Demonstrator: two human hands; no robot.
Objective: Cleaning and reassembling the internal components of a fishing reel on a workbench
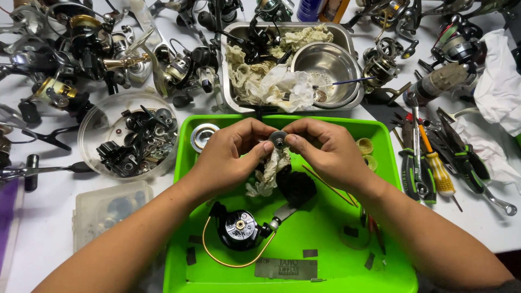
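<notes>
Holding a small round metal part (278,139) between both hands above the far half of the green tray (336,228). My left hand (228,157) is pinched together on its left side, thumb and fingertips closed on the part and on a stained rag (269,171) that hangs down from it. My right hand (325,152) is pinched shut on the part's right side. The part is a flat disc with a dark hub; its face points up toward me. Cannot tell its axis more exactly.

Labels and packages: a grey rectangular plate with raised lettering (286,268) lies flat at the tray's near edge, long side along that edge. Small dark tape squares are stuck on the tray floor near it. A clear lidded plastic box (108,209) sits on the desk just left of the tray. Blue and orange containers (323,9) stand at the desk's far edge, mostly cut off.

Other items: a black reel body with a wire bail (239,230) lies in the tray, nearer me than my hands. A clear round bowl of dark small parts (130,141) sits left of the tray. A steel pan (233,59) beyond the tray holds rags and a steel bowl (325,65). Screwdrivers and pliers (434,163) lie along the desk's right side.
</notes>
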